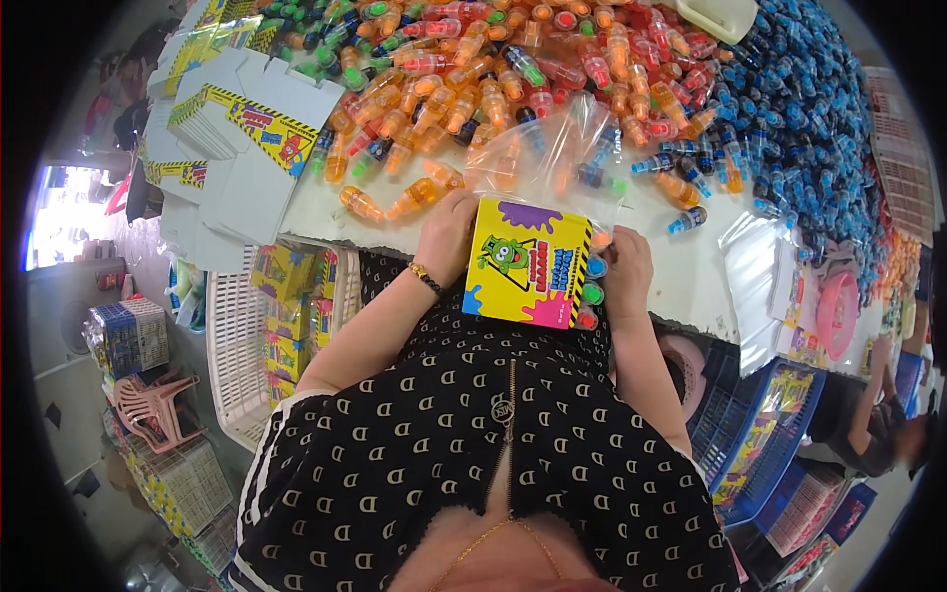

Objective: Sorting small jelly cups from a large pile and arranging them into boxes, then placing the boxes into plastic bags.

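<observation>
A yellow cardboard box (523, 261) with a green cartoon monster printed on it is at the table's near edge, in front of my body. Small bottles with coloured caps (592, 294) line its right side. My left hand (449, 235) grips the box at its upper left corner, with the fingertips partly hidden. On the other side, my right hand (628, 271) is closed with bent fingers against the box's upper right side, beside the bottle caps. A clear plastic bag (538, 148) spreads from the far edge of the box over the table.
Orange, red and green bottles (434, 109) are heaped on the white table (395, 237), with blue ones (799, 118) at the right. Flat cardboard pieces (237, 197) lie left. A white basket (232, 345) and blue crate (764, 444) hold yellow boxes. A person (878, 424) is at far right.
</observation>
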`<state>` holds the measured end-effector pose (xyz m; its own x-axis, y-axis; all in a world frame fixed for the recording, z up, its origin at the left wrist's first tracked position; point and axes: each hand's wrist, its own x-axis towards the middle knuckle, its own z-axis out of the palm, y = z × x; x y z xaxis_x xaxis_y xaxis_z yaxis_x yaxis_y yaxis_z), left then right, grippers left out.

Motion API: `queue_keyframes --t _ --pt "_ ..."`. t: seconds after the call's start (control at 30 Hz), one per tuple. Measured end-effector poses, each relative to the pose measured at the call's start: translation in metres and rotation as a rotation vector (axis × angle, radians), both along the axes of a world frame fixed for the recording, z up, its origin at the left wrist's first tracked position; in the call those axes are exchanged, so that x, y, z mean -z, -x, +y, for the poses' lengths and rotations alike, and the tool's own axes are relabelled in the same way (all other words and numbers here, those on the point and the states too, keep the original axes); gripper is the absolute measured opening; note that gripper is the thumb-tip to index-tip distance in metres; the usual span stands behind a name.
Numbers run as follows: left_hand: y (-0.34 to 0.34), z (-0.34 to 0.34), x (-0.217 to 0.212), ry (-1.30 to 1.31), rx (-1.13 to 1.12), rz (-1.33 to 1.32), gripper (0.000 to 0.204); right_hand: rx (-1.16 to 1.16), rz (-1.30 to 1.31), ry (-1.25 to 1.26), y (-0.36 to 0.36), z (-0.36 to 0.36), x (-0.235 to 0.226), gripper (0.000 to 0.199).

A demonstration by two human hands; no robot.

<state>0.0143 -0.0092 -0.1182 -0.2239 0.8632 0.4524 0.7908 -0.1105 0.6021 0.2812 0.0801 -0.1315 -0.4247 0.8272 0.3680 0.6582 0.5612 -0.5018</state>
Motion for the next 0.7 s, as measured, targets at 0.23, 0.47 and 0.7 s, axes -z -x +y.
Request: queue_keyframes --t 0.23,0.47,0.7 --pt "-0.008 -0.017 0.012 0.336 -0.178 -0.599 0.006 0.134 0.322 0.393 0.004 -0.019 0.002 0.019" --pt "-0.008 -0.022 0.013 0.141 -0.162 -1.151 0.009 0.171 0.721 0.731 0.008 -0.028 0.0 0.019" --pt "0.0 -0.044 0.014 0.378 -0.2 -1.014 0.011 0.201 0.446 1.006 0.003 -0.018 -0.011 0.017"
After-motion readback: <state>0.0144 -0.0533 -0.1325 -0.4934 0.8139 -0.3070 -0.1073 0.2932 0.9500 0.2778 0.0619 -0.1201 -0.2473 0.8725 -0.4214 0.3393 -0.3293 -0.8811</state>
